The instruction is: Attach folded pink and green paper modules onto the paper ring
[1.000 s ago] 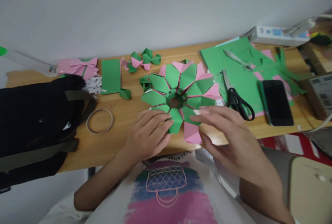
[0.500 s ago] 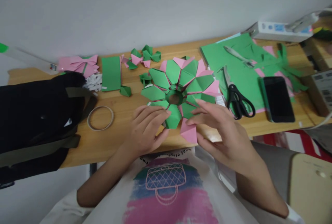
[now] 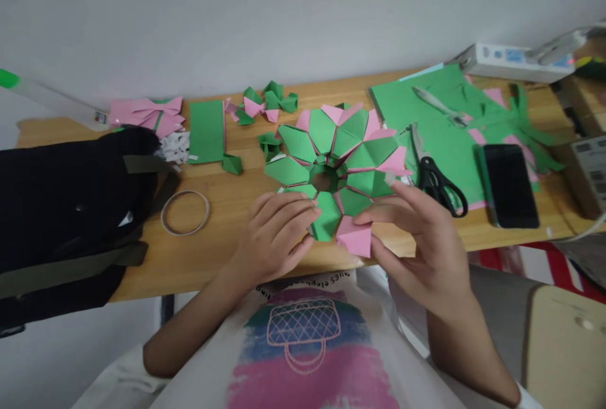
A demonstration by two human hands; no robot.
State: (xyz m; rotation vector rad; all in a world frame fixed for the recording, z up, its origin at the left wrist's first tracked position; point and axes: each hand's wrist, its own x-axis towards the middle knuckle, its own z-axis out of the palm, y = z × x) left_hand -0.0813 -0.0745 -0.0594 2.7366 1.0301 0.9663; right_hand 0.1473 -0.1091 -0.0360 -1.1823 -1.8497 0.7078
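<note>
Fanning green-pink petals, hollow paper ring (image 3: 322, 132)

No word or number can be read with certainty. A curved line of small dark letters runs along the neckline of the white T-shirt with a pink and blue bag print (image 3: 303, 284), upside down to the camera and too blurred to spell out. White labels with black barcode stripes sit on the brown cardboard box (image 3: 589, 172) at the right edge, and a blue patch marks the long white power strip (image 3: 502, 59) at the back, both too small to read.
</note>
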